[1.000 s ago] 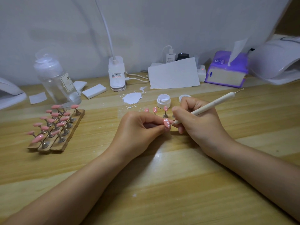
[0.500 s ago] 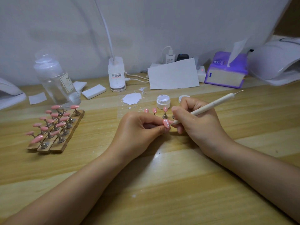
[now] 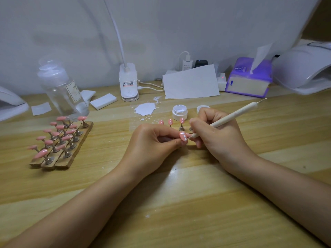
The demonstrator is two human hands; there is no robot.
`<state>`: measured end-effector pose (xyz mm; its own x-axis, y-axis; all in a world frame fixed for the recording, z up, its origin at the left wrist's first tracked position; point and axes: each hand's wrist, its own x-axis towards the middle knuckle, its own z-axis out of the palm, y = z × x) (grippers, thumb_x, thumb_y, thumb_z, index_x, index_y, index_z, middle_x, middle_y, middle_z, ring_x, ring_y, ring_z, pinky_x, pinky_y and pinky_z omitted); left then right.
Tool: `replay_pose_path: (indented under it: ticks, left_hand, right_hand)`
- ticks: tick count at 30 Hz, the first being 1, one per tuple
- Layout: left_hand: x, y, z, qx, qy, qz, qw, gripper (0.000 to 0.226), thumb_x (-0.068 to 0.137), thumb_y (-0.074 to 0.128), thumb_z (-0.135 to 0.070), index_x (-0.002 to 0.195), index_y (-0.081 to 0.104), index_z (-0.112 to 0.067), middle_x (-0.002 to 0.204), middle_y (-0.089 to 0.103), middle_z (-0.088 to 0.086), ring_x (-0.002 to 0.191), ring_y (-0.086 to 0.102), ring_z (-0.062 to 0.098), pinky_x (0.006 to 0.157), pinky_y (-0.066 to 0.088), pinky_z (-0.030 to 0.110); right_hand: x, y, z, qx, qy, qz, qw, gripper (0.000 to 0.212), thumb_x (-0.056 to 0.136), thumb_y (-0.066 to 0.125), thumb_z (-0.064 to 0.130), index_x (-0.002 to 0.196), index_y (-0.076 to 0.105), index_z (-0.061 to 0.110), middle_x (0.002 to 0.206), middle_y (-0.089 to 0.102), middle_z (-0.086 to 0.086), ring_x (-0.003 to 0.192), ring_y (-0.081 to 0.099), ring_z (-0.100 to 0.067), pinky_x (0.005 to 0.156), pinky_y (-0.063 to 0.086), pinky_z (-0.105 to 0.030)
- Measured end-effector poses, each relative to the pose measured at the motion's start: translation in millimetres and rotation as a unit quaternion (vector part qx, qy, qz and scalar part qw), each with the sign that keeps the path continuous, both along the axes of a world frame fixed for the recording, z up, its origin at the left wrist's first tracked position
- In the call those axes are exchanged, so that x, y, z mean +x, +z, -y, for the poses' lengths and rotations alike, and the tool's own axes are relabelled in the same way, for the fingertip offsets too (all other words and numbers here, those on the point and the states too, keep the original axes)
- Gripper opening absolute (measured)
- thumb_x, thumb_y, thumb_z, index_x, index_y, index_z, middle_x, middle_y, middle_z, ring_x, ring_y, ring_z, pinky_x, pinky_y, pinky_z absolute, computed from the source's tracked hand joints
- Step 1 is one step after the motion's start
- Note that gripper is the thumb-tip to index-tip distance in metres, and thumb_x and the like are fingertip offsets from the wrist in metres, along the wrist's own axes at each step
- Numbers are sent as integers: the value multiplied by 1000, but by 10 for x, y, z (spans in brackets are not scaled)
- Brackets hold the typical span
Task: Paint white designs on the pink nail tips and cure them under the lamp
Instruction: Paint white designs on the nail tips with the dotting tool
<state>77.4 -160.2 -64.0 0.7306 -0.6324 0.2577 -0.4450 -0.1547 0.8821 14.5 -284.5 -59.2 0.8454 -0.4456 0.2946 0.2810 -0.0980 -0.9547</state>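
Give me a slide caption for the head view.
Right hand dots white onto a pink nail tip pinched by the left hand.

Wooden table (image 3: 232,221). Clear bottle (image 3: 60,88) near back-left, two white foam blocks (image 3: 103,101) just right of it, small white paper square (image 3: 41,108) to its left. Clip-on light base (image 3: 128,82) at back edge, centre, white cables (image 3: 150,86) running off to the right. Folded white paper (image 3: 191,82) leans there too, chargers (image 3: 187,63) behind it. Purple tissue box (image 3: 249,77) towards back-right corner. White spill (image 3: 145,109) mid-table.
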Motion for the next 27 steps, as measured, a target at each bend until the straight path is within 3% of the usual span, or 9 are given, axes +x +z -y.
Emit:
replay_pose_path:
  ticks: [5, 10, 15, 24, 27]
  left_hand:
    - [11, 3, -11, 1, 6, 4, 1000, 14, 73, 73, -3, 75, 75, -16, 75, 72, -10, 67, 62, -7, 70, 48, 13]
    - [7, 6, -7, -1, 3, 7, 1000, 16, 72, 73, -4, 73, 74, -19, 76, 69, -19, 66, 60, -13, 67, 44, 4]
    - [15, 2, -7, -5, 2, 4, 1000, 16, 72, 74, -3, 74, 74, -19, 77, 71, -13, 68, 62, -8, 69, 49, 9]
    - [14, -3, -3, -7, 1, 6, 1000, 17, 72, 74, -4, 71, 72, -22, 75, 69, -21, 67, 60, -12, 68, 44, 3]
    - [14, -2, -4, -8, -2, 0, 1000, 19, 72, 74, -5, 71, 72, -23, 76, 69, -21, 70, 63, -9, 71, 49, 10]
  right_hand:
    - [1, -1, -4, -4, 5, 0, 1000, 42, 81, 53, -5, 47, 35, 12, 34, 40, 5, 33, 40, -5, 38, 36, -12]
    - [8, -6, -1, -2, -8, 2, 1000, 42, 79, 53, -5, 46, 35, 13, 33, 39, 5, 33, 39, -5, 40, 37, -14]
    - [9, -10, 1, -1, -7, 2, 1000, 43, 80, 53, -5, 45, 35, 13, 34, 39, 5, 33, 39, -6, 38, 35, -12]
    - [7, -8, 3, -5, -5, 3, 1000, 46, 79, 53, -5, 43, 34, 16, 35, 38, 6, 34, 39, -4, 38, 35, -12]
    - [8, -12, 7, 1, -9, 3, 1000, 44, 79, 53, -5, 45, 34, 15, 34, 37, 7, 34, 37, -4, 38, 34, -12]
